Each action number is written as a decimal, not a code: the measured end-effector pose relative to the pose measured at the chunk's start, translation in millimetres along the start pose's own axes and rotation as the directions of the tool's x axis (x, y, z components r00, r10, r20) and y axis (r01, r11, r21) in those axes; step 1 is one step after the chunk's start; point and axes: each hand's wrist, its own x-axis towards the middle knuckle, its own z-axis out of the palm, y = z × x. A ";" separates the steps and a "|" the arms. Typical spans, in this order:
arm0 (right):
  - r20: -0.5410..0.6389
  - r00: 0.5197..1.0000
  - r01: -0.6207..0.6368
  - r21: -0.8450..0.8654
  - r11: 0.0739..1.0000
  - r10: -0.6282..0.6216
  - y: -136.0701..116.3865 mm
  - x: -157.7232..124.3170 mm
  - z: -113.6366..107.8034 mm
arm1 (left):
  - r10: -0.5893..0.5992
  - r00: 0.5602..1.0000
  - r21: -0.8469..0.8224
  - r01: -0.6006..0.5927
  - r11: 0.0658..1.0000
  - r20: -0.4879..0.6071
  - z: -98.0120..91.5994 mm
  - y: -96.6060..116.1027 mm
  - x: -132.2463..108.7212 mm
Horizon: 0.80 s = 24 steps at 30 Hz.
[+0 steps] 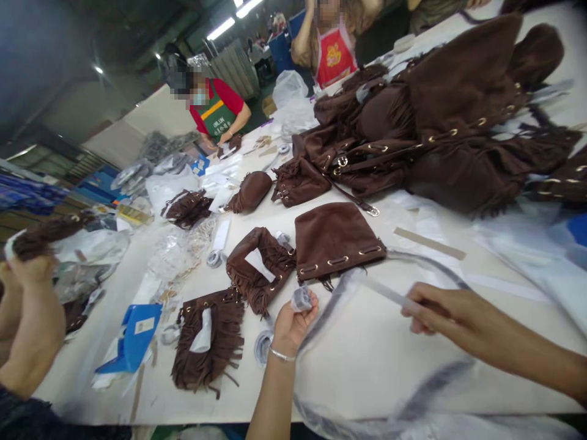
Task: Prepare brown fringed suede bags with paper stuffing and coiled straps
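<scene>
Your right hand [433,311] is blurred, so its fingertips are hard to make out; the fingers look closed in a pinch on one end of a pale strip [385,289], whose far end fades into blur. Your left hand [290,327], palm up, has its fingers curled around a small grey roll [301,299], hiding part of it. Both your forearms are cut off by the frame.

Between your hands, a dark band in cloudy, crinkled film [328,313] slants across the pale, smooth table [367,360]; you cannot tell where it ends. Just beyond the roll lies a flat brown bag [337,235], soft and suede-like, with metal eyelets along its near edge. To the left are two fringed brown pieces [213,351], white paper showing on them. At the far right, brown bags [426,140] overlap in a heap, hiding one another.
</scene>
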 end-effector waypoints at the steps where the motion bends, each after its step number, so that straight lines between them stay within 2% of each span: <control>1: 0.105 0.993 0.052 0.006 0.999 -0.052 -6.2 22.1 12.6 | -0.010 1.000 -0.014 0.010 1.000 -0.006 -0.7 0.6 0.3; 3: 0.203 0.963 0.185 -0.027 0.982 -0.175 -16.6 56.4 40.3 | -0.025 0.999 -0.040 0.024 0.999 -0.028 -2.7 1.3 1.2; 5: 0.171 0.953 0.269 -0.103 0.958 -0.249 -21.5 76.5 65.9 | -0.034 0.998 -0.061 0.031 0.998 -0.049 -4.9 1.6 2.4; 7: 0.152 0.953 0.284 -0.156 0.946 -0.261 -20.9 86.6 84.5 | -0.042 0.998 -0.067 0.038 0.997 -0.055 -6.4 1.5 3.5; 9: 0.148 0.961 0.261 -0.192 0.946 -0.235 -17.8 91.9 94.0 | -0.045 0.997 -0.067 0.041 0.997 -0.057 -6.8 1.6 4.1; 14: 0.173 0.972 0.205 -0.312 0.928 -0.157 -14.7 97.5 89.6 | -0.069 0.993 -0.116 0.058 0.991 -0.093 -5.0 3.2 5.2; 17: 0.196 0.973 0.184 -0.323 0.928 -0.124 -17.3 97.0 83.1 | -0.103 0.987 -0.138 0.085 0.987 -0.126 -4.9 3.6 6.1; 20: 0.240 0.968 0.133 -0.236 0.963 -0.075 -19.0 97.9 81.6 | -0.081 0.990 -0.113 0.068 0.991 -0.115 -5.1 2.5 6.0; 24: 0.314 0.949 -0.021 -0.018 1.000 0.025 -13.6 104.5 82.1 | -0.004 0.995 -0.060 -0.002 0.998 -0.101 -3.5 1.5 3.4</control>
